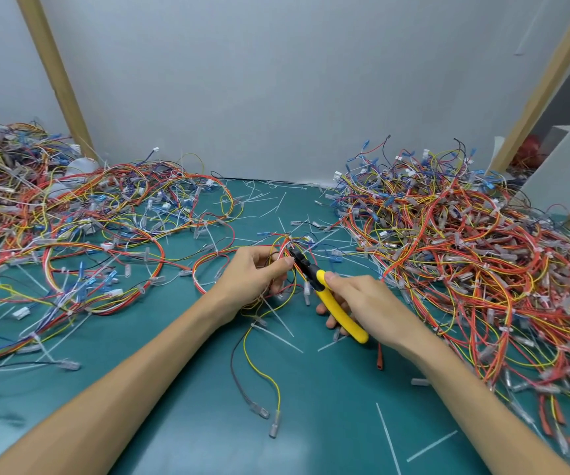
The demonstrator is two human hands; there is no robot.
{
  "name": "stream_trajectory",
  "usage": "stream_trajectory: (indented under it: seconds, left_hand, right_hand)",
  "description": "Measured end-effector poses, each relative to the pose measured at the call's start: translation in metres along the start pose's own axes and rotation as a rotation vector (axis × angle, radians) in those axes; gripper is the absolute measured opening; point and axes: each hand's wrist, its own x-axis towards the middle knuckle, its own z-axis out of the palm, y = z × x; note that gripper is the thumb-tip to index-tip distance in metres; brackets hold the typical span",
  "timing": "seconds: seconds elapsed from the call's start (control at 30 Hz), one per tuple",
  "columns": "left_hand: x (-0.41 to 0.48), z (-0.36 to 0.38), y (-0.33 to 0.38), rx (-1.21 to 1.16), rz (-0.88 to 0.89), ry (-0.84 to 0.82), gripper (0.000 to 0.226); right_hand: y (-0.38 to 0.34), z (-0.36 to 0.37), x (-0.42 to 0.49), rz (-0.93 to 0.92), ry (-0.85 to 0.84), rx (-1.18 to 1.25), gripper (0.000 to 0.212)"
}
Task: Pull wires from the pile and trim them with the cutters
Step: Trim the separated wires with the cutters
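My left hand [255, 273] grips a small bundle of red, yellow and black wires [285, 245] above the green mat, thumb and fingers curled round it. My right hand [357, 301] holds yellow-handled cutters [336, 305], whose black jaws [299, 257] sit against the bundle just beside my left thumb. Loose ends of the bundle, a yellow wire [263, 368] and a dark one with clear terminals, trail toward me. A large wire pile [465, 248] lies to the right and another wire pile [71, 228] to the left.
The green mat [208, 406] carries scattered white cable-tie offcuts [388, 437] and clear terminals. A grey wall stands behind, with a wooden post [54, 73] at the left and another wooden post [543, 80] at the right.
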Motion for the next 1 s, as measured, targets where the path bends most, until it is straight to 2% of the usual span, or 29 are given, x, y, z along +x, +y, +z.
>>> stream_trajectory:
  seconds: [0.3,0.63,0.87,1.0]
  left_hand:
    - [0.0,-0.001,-0.002,0.034,0.008,-0.038,0.029]
    - [0.0,0.001,-0.002,0.011,0.001,-0.023,0.026]
    - [-0.002,0.002,0.0,0.051,0.054,-0.076,0.02]
    - [-0.002,0.002,0.001,0.05,0.063,-0.079,0.019]
  right_hand:
    - [-0.001,0.003,-0.001,-0.03,0.056,-0.133,0.056]
    - [0.003,-0.003,0.003,0.018,0.029,-0.068,0.06]
    - [0.002,-0.011,0.004,0.123,-0.118,0.13,0.057]
    - [0.002,-0.013,0.005,0.129,-0.16,0.138,0.057]
